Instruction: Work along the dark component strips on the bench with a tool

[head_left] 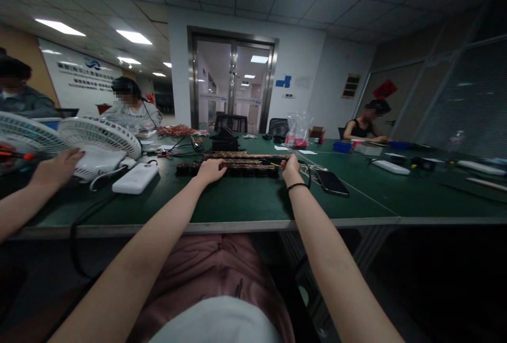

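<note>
Left hand (213, 169) and right hand (291, 167), fingers bent, grips unclear, are at stiff-looking rods (247, 165) toward twelve o'clock, best held mid-length.

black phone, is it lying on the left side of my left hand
No, the black phone lies on the green table to the right of your right hand.

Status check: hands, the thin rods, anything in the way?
Left hand on the thin rods; right hand at their right end, grip unclear. Phone to its right, clear of the rods.
</note>
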Available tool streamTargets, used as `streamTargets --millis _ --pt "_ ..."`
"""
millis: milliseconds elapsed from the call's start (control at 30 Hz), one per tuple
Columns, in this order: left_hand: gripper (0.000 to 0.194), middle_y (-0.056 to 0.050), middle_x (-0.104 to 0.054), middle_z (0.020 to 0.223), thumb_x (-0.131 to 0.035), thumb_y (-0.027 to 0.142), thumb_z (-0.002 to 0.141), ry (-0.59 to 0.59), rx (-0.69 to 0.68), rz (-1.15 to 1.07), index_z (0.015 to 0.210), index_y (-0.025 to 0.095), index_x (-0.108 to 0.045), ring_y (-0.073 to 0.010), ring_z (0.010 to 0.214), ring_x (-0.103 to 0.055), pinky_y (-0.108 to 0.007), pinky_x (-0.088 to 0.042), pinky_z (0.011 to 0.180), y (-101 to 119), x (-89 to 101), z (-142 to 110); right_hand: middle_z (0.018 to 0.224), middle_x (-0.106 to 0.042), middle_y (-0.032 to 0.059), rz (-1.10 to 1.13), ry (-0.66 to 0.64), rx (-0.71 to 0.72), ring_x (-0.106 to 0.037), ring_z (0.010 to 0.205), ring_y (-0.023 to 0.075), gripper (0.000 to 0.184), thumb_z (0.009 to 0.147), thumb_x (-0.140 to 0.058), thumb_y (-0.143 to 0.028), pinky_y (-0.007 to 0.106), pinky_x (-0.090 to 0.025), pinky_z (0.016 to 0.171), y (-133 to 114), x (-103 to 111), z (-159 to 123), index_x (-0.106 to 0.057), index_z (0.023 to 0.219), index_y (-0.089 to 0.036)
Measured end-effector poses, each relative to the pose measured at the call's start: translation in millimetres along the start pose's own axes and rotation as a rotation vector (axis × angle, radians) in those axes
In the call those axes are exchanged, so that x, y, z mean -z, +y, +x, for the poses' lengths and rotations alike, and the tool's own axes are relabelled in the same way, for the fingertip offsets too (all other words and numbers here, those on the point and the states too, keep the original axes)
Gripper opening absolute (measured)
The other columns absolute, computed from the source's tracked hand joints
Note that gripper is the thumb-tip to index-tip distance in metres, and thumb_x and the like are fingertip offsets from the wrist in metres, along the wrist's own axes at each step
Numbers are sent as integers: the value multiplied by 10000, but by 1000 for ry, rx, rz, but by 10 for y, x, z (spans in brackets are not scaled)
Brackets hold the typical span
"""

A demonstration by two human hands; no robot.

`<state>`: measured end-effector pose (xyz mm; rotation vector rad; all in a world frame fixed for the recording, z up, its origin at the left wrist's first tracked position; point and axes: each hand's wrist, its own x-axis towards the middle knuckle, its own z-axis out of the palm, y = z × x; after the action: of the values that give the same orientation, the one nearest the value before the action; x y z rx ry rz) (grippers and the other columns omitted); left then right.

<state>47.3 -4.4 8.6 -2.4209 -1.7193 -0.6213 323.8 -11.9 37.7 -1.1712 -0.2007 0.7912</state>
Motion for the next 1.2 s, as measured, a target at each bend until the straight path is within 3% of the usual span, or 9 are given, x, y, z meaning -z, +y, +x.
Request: streamTargets --millis 233,500,1200 --pt "394 -54 -748 1049 -502 376 944 -23 -7 14 1280 249 -665 -263 1100 -651 -346 -482 963 7 32 -13 548 -541 -46 -1 -2 -2 -515 450 60 145 927 -520 -238 103 -399 403 -6 5 8 -502 789 -195" --pt "411 -75 -748 1028 -523 356 948 -33 24 15 1299 185 -651 -267 1094 -660 -333 -480 949 63 84 -46 528 -517 -56 9 33 18 -493 437 55 177 931 -511 -248 100 -382 393 -7 -16 -38 -480 764 -194" --pt "405 -113 -750 1061 -455 357 962 16 78 48 1243 171 -679 -299 1134 -649 -392 -488 980 22 39 -6 525 -523 -55 -14 8 10 -514 435 62 115 915 -519 -229 106 -403 410 -17 -2 -4 -498 804 -205"
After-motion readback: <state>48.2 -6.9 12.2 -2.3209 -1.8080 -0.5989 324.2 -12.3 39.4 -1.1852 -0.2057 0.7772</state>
